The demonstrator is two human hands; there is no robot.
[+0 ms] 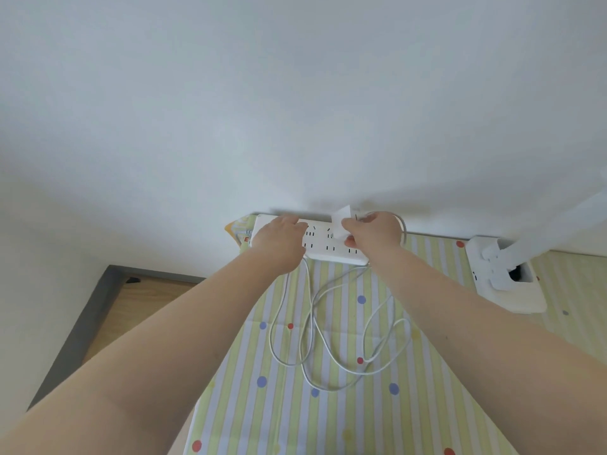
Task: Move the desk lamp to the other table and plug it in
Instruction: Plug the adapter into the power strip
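A white power strip [331, 249] lies against the wall at the far edge of the table. My left hand [279, 236] presses down on its left end. My right hand [372, 229] grips a white plug [340, 221] standing on the strip's sockets. The white cord [323, 323] runs from there in loose loops over the striped tablecloth [279, 405]. The white desk lamp [507, 274] stands at the right on its square base, with its arm rising out of view to the upper right.
A white wall [295, 93] rises right behind the table. At the left the table ends, and wooden floor [138, 300] with a dark skirting shows below. A yellow printed packet [239, 229] peeks out beside the strip's left end.
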